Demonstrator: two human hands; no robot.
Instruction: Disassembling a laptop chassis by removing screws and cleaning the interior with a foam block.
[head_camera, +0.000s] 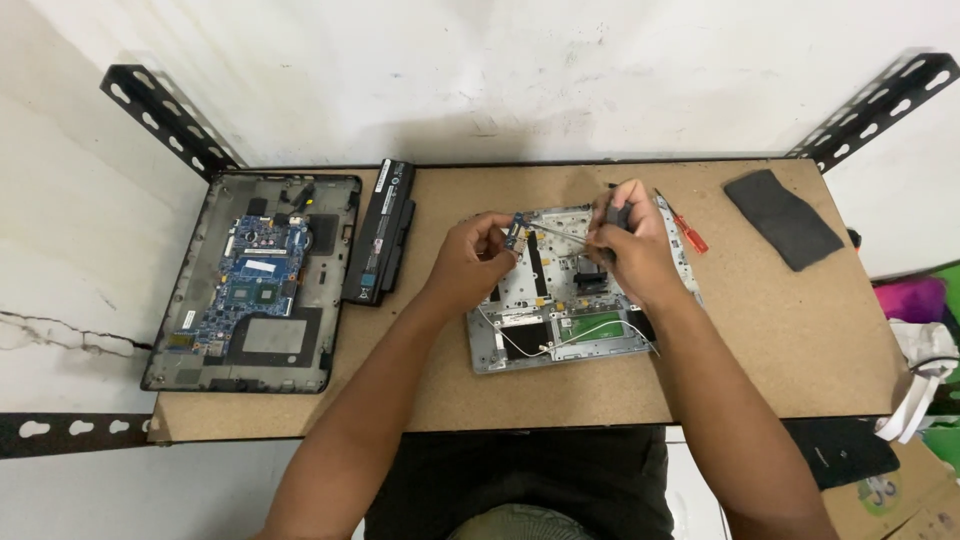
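Note:
My left hand (474, 254) pinches a small blue circuit board (516, 233) above an opened silver laptop chassis (520, 345). My right hand (628, 240) grips a dark-handled screwdriver (572, 232), its thin shaft pointing left with the tip at the small board. Both hands hover over the upper half of the chassis, which lies near the middle of the brown table (780, 340). White cables (540, 345) run across the chassis's lower part.
At the left lies a dark laptop base with an exposed blue motherboard (250, 275). A black battery pack (382, 243) rests beside it. A red-handled screwdriver (686, 230) lies right of the chassis, and a dark grey cloth (782, 217) sits at the far right.

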